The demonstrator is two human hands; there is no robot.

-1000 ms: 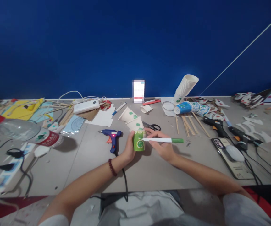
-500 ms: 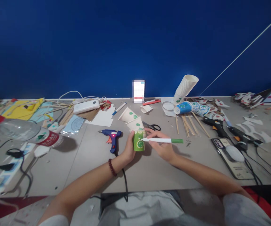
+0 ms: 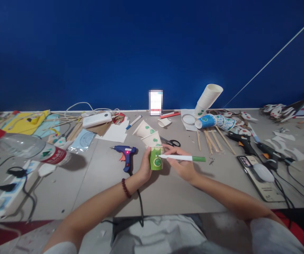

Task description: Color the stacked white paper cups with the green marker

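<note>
My left hand (image 3: 144,166) is closed around the left side of a paper cup (image 3: 156,165) coloured green, with a round dark green mark low on its side. A white marker with a green end (image 3: 183,157) is gripped in my right hand (image 3: 182,165), its tip touching or nearly touching the cup's side. Some right-hand fingers reach behind the cup's right edge. Just beyond the green cup lie two white paper cups with green spots (image 3: 152,139), tilted and partly overlapping. Left of my left hand rests a blue hot glue gun (image 3: 127,155).
Scissors (image 3: 173,143) lie behind my right hand. Stacked paper cups (image 3: 207,100) lean at the back, beside a blue patterned cup (image 3: 206,121) and wooden sticks (image 3: 211,141). A phone (image 3: 260,180) lies at right; a plastic bottle (image 3: 35,150) and a power strip (image 3: 17,190) are at left.
The marker tip has shifted very slightly on the cup's side. Both hands otherwise keep their places and their holds.
</note>
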